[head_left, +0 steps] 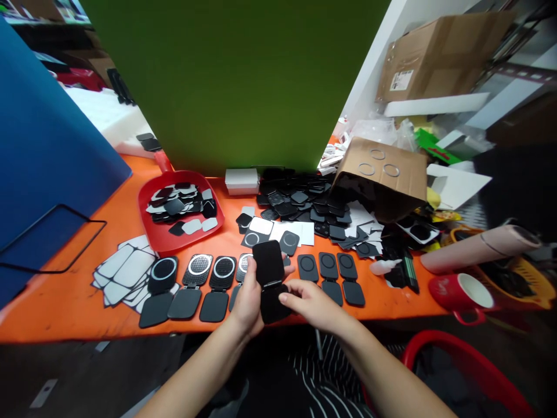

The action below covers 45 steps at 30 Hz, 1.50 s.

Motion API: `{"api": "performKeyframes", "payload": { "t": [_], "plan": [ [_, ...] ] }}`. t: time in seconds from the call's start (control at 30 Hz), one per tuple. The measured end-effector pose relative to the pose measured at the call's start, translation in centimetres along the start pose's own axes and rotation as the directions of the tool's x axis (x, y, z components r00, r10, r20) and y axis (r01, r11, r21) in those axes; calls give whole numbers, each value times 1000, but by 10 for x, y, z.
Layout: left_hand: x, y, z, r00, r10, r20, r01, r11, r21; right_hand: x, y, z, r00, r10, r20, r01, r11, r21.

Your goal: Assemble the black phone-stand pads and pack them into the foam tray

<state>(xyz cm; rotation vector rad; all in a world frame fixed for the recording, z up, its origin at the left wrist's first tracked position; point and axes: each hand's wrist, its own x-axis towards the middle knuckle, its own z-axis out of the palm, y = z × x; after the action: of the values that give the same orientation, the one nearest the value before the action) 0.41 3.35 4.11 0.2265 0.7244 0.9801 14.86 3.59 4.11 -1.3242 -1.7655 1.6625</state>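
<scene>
A black, hinged two-panel folding charger [268, 262] is held unfolded over the front of the orange table. My left hand [249, 302] is closed round its left side, thumb along the upper panel. At the lower panel's right edge, my right hand [311, 303] grips with thumb and fingers. Similar unfolded chargers lie in a row on both sides: those on the left, such as this charger [224, 268], show silvery rings, while those on the right, like this charger [327, 266], have plain dark faces with a thin circle.
A red dustpan-like tray [150, 235] of square pads stands at left, above white sheets [124, 270]. Black parts [300, 197] are heaped before a green panel [243, 87]. To the right are a cardboard box [391, 168], a small bottle [384, 266] and a red mug [452, 295].
</scene>
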Motion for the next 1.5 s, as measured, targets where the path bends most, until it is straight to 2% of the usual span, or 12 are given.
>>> {"api": "performKeyframes", "payload": {
  "t": [0.07, 0.17, 0.3, 0.4, 0.57, 0.73, 1.13, 1.37, 1.5],
  "plan": [
    [0, 0, -6, 999, 45, -20, -43, 992, 116, 1, 5, 1, 999, -4, -54, 10, 992, 126],
    [-2, -1, -19, 995, 76, -72, -44, 927, 371, 2, 11, 1, 990, 7, -140, 21, 981, 195],
    [-4, -3, -30, 991, 65, -115, 6, 846, 533, 3, 19, 4, 991, 89, -96, -62, 964, 257],
    [-3, -3, -29, 991, 109, -75, -48, 822, 567, 5, 22, 10, 989, 128, -74, -102, 953, 286],
    [-2, -2, -27, 989, 144, 39, -137, 776, 616, 4, 20, 13, 995, 76, -72, -53, 958, 281],
    [-3, -3, -32, 984, 150, 93, -174, 742, 647, 1, 18, 7, 998, 61, 28, -67, 956, 285],
    [-3, -1, -28, 976, 188, 109, -210, 689, 694, 3, 14, 9, 996, 17, -85, 9, 955, 297],
    [-1, -3, -31, 960, 269, 82, -221, 541, 811, 7, 21, 11, 990, 67, -123, -29, 957, 289],
    [-1, -3, -30, 963, 266, 49, -183, 508, 842, 10, 24, 13, 982, 106, -155, -59, 959, 278]
  ]
}}
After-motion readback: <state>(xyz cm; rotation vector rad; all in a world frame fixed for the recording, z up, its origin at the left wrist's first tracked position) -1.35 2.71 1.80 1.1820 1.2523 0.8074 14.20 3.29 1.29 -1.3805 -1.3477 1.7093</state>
